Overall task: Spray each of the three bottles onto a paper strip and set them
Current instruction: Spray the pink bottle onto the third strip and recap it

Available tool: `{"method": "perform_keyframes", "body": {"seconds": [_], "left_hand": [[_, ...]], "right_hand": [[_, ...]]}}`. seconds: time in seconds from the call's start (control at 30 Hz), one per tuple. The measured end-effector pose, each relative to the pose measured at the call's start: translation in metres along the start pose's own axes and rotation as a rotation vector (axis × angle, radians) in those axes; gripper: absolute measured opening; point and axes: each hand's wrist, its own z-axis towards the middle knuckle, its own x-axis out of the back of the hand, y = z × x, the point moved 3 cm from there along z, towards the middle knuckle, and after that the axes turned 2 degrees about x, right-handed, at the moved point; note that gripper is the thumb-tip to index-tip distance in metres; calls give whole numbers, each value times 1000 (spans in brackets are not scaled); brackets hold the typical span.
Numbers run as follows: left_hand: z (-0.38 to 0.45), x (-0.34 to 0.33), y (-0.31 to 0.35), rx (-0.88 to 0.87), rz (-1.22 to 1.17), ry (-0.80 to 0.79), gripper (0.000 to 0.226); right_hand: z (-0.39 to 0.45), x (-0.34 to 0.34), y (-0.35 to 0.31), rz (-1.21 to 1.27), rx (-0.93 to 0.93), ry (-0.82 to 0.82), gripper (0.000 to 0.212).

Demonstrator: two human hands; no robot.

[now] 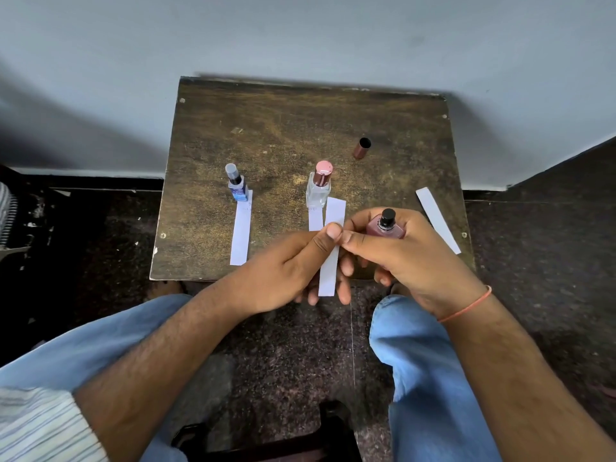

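Note:
My left hand (pixel 300 265) pinches a white paper strip (pixel 331 248) between thumb and fingers, above the table's front edge. My right hand (pixel 393 248) grips an uncapped pink bottle (pixel 385 226) with a black nozzle, close beside the strip. A blue bottle (pixel 237 185) stands on the top end of a paper strip (pixel 241 228) at the left. A clear bottle with a pink cap (pixel 320 186) stands mid-table on another strip (pixel 315 219). A brown cap (pixel 361 148) lies on its side at the back right.
A spare white strip (pixel 437 220) lies slanted at the right edge of the small worn wooden table (pixel 266 128). A grey wall rises right behind the table. Dark floor surrounds it, and my knees in blue jeans sit below.

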Motion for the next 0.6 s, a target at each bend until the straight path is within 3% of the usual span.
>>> {"method": "perform_keyframes", "body": {"seconds": [0.17, 0.3, 0.5, 0.6], "left_hand": [[1, -2, 1, 73, 52, -3, 74], [-3, -2, -1, 59, 228, -23, 78], [-13, 5, -8, 49, 226, 2, 80], [-16, 11, -7, 51, 206, 24, 80]], "right_hand": [[6, 31, 14, -63, -107, 230, 12], [13, 55, 18, -184, -176, 304, 10], [23, 66, 14, -422, -200, 415, 16], [26, 61, 12, -604, -210, 426, 29]]}}
